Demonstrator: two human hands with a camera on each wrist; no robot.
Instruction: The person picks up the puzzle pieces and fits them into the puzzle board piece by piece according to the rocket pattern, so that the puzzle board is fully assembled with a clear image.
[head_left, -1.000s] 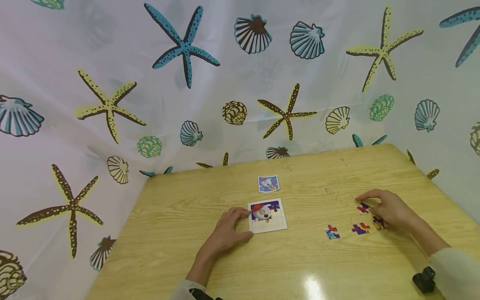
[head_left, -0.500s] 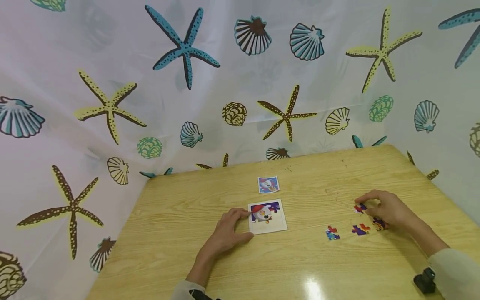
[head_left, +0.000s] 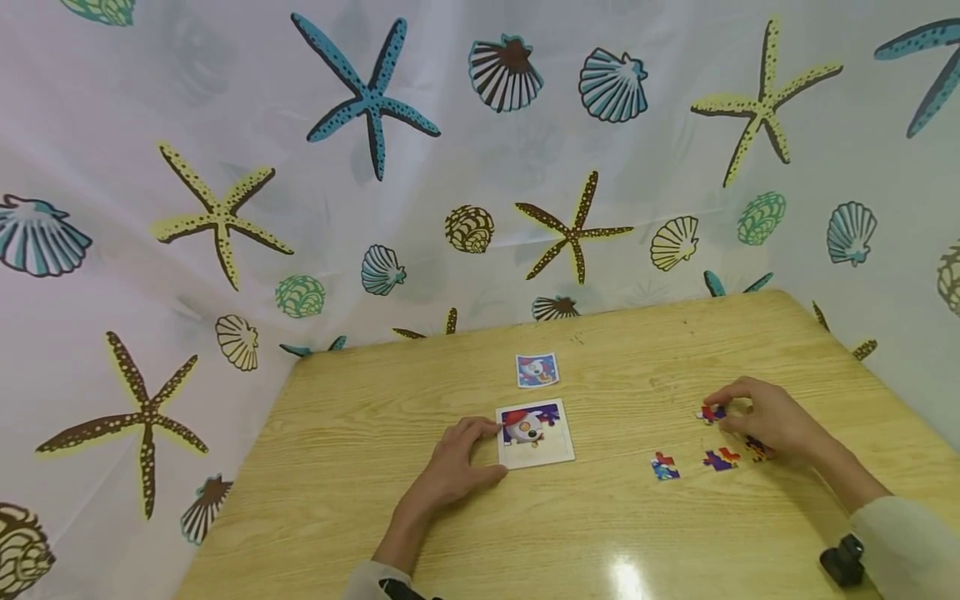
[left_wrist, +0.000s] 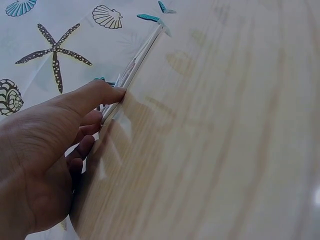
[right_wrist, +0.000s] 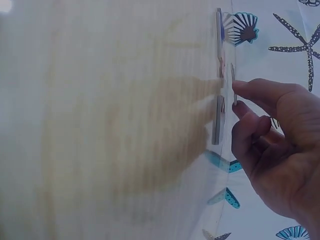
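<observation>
My left hand [head_left: 450, 462] holds the left edge of a white-framed jigsaw tray [head_left: 557, 455], the thumb at its near corner. Part of a cartoon white animal in a red hat fills the tray's upper left; its lower right shows bare backing. At the right, my right hand [head_left: 776, 421] pinches a red, white and purple puzzle piece [head_left: 709, 413] between thumb and index finger. In the right wrist view the held puzzle piece [right_wrist: 234, 85] stands apart from the tabletop. Beneath the right hand lies another puzzle piece [head_left: 757, 450], partly hidden.
Two loose puzzle pieces lie between the hands: a blue and red piece [head_left: 664, 466] and a purple and orange piece [head_left: 722, 459]. Behind the tray rests a small picture card [head_left: 537, 370]. A patterned curtain [head_left: 420, 167] hangs past the back edge of the wooden table [head_left: 375, 392].
My right hand has shifted slightly left, with the pinched puzzle piece moving along and turning a little. The left hand and the tray stay in place.
</observation>
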